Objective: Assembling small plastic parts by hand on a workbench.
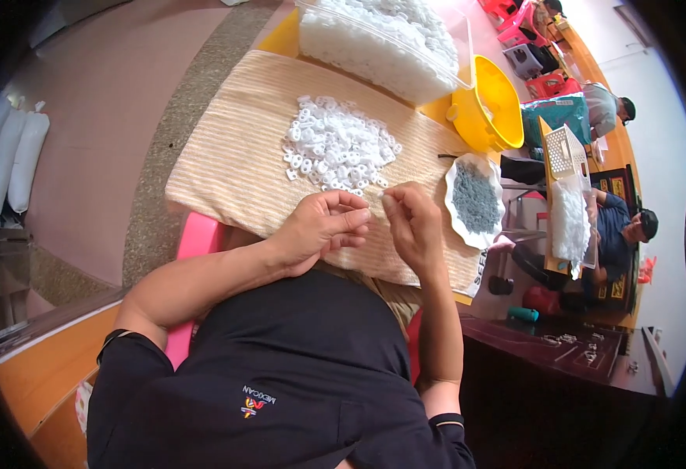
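My left hand [327, 228] and my right hand [415, 227] are raised close together over the near edge of a striped cloth [234, 141]. The left thumb and fingertips are pressed together; whatever they pinch is too small to make out. Between my right thumb and forefinger, a small white plastic piece [381, 194] shows at the tips. Just beyond both hands lies a loose pile of small white plastic pieces [339, 142] with holes in them. Right of my right hand sits a white scalloped dish [452, 187] full of tiny grey parts [476, 203].
A clear bin [374, 39] heaped with white pieces stands at the far edge, beside a yellow basket [487, 105]. A pink stool [194, 242] is at my left. Co-workers sit at right near a white perforated basket [566, 152]. White sacks [26, 160] stand far left.
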Demonstrator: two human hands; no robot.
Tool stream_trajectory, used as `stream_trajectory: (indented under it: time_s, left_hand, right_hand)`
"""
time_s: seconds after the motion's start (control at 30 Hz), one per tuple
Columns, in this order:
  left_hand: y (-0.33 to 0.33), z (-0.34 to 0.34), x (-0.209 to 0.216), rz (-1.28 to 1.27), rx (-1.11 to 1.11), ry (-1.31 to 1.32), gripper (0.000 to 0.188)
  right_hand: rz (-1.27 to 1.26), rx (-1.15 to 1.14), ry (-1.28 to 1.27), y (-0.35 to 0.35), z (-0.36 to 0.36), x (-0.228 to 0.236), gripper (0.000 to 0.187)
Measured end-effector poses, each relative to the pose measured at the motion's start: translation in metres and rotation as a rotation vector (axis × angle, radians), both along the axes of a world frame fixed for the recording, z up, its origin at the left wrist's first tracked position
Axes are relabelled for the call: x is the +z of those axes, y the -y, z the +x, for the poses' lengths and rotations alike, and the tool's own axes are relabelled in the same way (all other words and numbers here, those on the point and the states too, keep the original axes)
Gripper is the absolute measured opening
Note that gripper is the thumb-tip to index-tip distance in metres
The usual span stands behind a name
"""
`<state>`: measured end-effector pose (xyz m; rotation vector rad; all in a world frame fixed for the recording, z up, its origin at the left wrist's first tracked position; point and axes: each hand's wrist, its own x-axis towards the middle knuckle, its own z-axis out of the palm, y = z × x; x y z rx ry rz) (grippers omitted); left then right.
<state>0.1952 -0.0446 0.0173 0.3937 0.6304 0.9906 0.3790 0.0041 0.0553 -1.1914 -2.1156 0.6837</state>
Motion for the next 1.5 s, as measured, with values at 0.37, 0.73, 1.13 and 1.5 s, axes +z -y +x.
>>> stream_trajectory:
  time_s: [0.37,0.73,1.13,1.5]
  left_hand:
    - [0.002,0.003,-0.005,0.098,0.075,-0.087,0.010]
    - [0.001,0.002,0.005,0.051,0.100,-0.093,0.013]
    - [0.003,0.005,0.005,0.027,0.040,-0.128,0.015]
    - [0.003,0.004,0.004,0.005,0.008,-0.114,0.014]
  right_hand:
    - [-0.595,0.009,-0.500,0.030,-0.004,-0.006,0.009]
    - [-0.017,-0.105,-0.211,0.037,0.039,-0.012,0.015]
    - [0.215,-0.515,0.484,0.015,0.110,-0.011,0.030]
    - [0.080,-0.511,0.618,0.013,0.106,-0.005,0.031]
